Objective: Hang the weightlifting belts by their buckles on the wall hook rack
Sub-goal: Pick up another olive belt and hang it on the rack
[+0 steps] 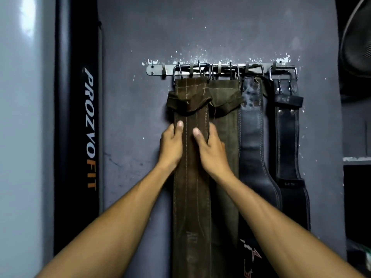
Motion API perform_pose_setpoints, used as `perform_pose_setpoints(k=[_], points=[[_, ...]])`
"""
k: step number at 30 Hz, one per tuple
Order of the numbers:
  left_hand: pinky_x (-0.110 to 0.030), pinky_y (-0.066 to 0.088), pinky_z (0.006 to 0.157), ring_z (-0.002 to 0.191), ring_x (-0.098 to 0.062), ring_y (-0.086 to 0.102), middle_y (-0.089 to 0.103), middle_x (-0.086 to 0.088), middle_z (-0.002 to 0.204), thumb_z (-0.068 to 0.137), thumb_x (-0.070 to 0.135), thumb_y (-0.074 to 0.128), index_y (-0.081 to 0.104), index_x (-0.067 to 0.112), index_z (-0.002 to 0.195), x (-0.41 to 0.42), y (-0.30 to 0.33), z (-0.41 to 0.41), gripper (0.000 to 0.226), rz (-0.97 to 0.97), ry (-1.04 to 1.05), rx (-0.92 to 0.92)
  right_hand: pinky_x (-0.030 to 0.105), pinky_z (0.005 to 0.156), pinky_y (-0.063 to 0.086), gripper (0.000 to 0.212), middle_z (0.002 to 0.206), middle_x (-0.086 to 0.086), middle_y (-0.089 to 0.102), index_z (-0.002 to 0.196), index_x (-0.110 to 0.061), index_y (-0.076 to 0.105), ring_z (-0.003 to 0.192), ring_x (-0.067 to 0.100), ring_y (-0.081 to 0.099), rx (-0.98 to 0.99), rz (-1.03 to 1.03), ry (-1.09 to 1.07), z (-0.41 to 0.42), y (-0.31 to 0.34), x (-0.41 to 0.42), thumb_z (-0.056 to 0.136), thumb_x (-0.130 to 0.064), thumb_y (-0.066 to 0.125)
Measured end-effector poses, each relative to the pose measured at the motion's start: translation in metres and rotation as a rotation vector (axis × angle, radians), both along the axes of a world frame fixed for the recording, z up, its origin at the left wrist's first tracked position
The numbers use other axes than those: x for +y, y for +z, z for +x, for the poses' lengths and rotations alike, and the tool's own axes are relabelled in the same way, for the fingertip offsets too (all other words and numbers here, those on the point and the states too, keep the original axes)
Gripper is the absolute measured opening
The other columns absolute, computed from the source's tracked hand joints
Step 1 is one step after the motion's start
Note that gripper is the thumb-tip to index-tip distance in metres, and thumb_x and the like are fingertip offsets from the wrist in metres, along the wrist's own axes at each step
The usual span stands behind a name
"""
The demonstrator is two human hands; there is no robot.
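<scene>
A metal hook rack [155, 69] is fixed to the grey wall. Several belts hang from it by their buckles. The leftmost is a brown suede belt [190, 197] with pale stitching; its buckle [181, 72] sits over the hooks. My left hand [171, 144] grips its left edge and my right hand [207, 146] grips its right edge, thumbs on the front. Beside it hang an olive belt [224, 93], a worn black leather belt [254, 141] and another black belt [287, 137] at the far right.
A tall black padded column [77, 127] with white and orange lettering stands left of the rack. A fan [357, 37] is at the top right, and a dark shelf [356, 159] sits on the right.
</scene>
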State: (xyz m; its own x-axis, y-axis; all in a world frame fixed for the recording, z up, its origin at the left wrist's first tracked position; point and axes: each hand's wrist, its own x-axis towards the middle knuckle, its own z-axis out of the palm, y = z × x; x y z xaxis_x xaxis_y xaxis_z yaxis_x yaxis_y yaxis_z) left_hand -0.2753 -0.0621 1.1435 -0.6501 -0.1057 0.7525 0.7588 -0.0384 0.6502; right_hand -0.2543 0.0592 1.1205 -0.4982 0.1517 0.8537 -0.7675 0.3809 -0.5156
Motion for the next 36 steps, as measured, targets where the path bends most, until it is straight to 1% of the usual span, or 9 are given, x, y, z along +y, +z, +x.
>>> perform_pose_setpoints(k=[2,5,10,15,19,25,31,34,36], points=[[-0.05,0.052,0.109,0.118,-0.025,0.07,0.075,-0.012,0.123,0.107,0.035,0.049,0.067,0.008,0.127,-0.004,-0.04,0.001,0.038,-0.056,-0.053,-0.056,0.038,0.11,0.048,0.044,0.134,-0.008,0.07,0.135,-0.03,0.059,0.129,0.016,0.062,-0.117,0.024,-0.009,0.003,-0.042,0.005,0.103,-0.058,0.048],[-0.051,0.054,0.106,0.113,-0.025,0.073,0.078,-0.011,0.116,0.106,0.034,0.052,0.07,0.006,0.124,-0.002,-0.093,0.001,0.038,-0.062,-0.058,-0.127,0.044,0.098,0.055,0.04,0.111,0.005,0.079,0.114,-0.013,0.072,0.111,0.023,0.072,-0.184,-0.066,-0.028,0.003,-0.08,0.001,0.105,-0.047,0.052],[-0.048,0.059,0.099,0.105,-0.025,0.076,0.08,-0.01,0.107,0.106,0.035,0.053,0.073,0.008,0.118,0.001,-0.103,0.005,0.036,0.01,-0.028,-0.157,0.032,0.079,0.055,0.031,0.095,0.003,0.078,0.104,-0.009,0.073,0.089,0.014,0.073,-0.12,-0.158,-0.056,0.004,-0.084,-0.013,0.107,-0.035,0.055],[-0.033,0.061,0.09,0.108,-0.024,0.076,0.081,-0.009,0.11,0.106,0.036,0.052,0.074,0.012,0.118,-0.004,-0.131,0.025,0.034,0.059,-0.149,-0.158,0.043,0.09,0.061,0.04,0.1,0.007,0.081,0.102,-0.015,0.077,0.1,0.026,0.077,-0.183,-0.264,0.205,0.016,-0.104,-0.005,0.096,-0.051,0.06],[-0.013,0.056,0.084,0.107,-0.004,0.075,0.081,0.01,0.11,0.107,0.028,0.051,0.074,0.023,0.114,-0.007,-0.22,0.042,0.024,-0.014,-0.214,-0.307,0.047,0.104,0.056,0.039,0.114,-0.002,0.081,0.115,-0.022,0.078,0.112,0.017,0.075,-0.326,-0.208,0.32,0.027,-0.19,0.0,0.094,-0.053,0.067],[-0.016,0.057,0.084,0.108,-0.014,0.076,0.081,0.003,0.11,0.106,0.028,0.052,0.076,0.02,0.112,-0.001,-0.259,0.053,0.026,0.06,-0.177,-0.413,0.028,0.097,0.058,0.019,0.113,-0.008,0.08,0.115,-0.022,0.077,0.109,0.01,0.075,-0.349,-0.288,0.3,0.033,-0.23,-0.006,0.099,-0.028,0.068],[-0.016,0.057,0.086,0.113,-0.012,0.074,0.08,0.003,0.117,0.099,0.049,0.057,0.077,0.027,0.116,-0.011,-0.298,0.079,0.034,0.003,-0.22,-0.475,0.044,0.104,0.056,0.037,0.119,0.009,0.079,0.122,-0.011,0.075,0.116,0.028,0.073,-0.454,-0.33,0.435,0.057,-0.274,-0.001,0.095,-0.036,0.071],[-0.012,0.054,0.09,0.119,-0.005,0.07,0.076,0.017,0.123,0.103,0.03,0.058,0.068,0.029,0.124,-0.015,-0.373,0.105,0.023,-0.068,-0.217,-0.577,0.05,0.109,0.053,0.044,0.12,0.009,0.078,0.123,-0.013,0.074,0.116,0.027,0.073,-0.652,-0.297,0.497,0.08,-0.341,0.007,0.086,-0.036,0.079],[-0.016,0.053,0.095,0.123,-0.01,0.068,0.075,0.014,0.127,0.103,0.018,0.059,0.065,0.027,0.128,-0.017,-0.421,0.123,0.027,-0.12,-0.183,-0.625,0.053,0.109,0.052,0.051,0.119,0.004,0.079,0.123,-0.014,0.074,0.114,0.023,0.075,-0.717,-0.275,0.459,0.094,-0.374,0.011,0.079,-0.038,0.083]])
